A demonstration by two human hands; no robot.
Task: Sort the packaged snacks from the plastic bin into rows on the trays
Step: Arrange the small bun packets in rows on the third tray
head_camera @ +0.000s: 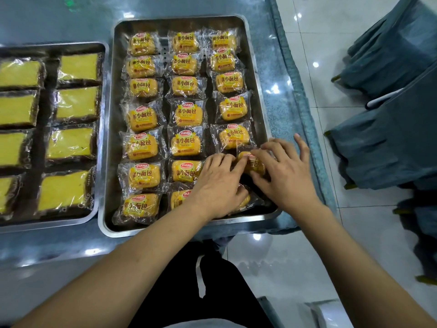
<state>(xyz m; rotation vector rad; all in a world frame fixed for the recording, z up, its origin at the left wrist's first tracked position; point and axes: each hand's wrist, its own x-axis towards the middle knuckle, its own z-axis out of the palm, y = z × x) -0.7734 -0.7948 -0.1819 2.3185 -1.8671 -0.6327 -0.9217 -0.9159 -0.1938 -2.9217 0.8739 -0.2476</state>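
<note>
Fingers: the right hand (283, 171) has thumb and forefinger clamped on a bread packet (251, 163), its other fingers (301, 144) spread apart. The left hand (217, 188) sets bent fingertips (238, 162) on the packet's left end; I cannot tell whether they pinch or only press.
Bench: a glossy blue top (59, 17) carries both trays side by side.
Bread tray: a steel tray (165, 229) sits on the right, and both hands work over its near right corner.
Cake tray: a second steel tray (59, 45) on the left holds wrapped yellow cake slices (78, 102) in columns.
Laid packets: the bread packets already set down (186, 112) form three columns, printed faces up.
Packet position: the held packet is in the right column, just nearer than the last laid one. Another packet lies partly hidden under the left hand.
Handling: probably very light, with soft bread that dents under pressure. The clear film looks slick and crinkly.
Hold: the two short ends seem best, taken gently, or the flat sealed edges.
Axis: its long axis runs roughly left to right across the tray, like its neighbours, though turned slightly askew.
Facing: label up, with the print reading toward the person.
</note>
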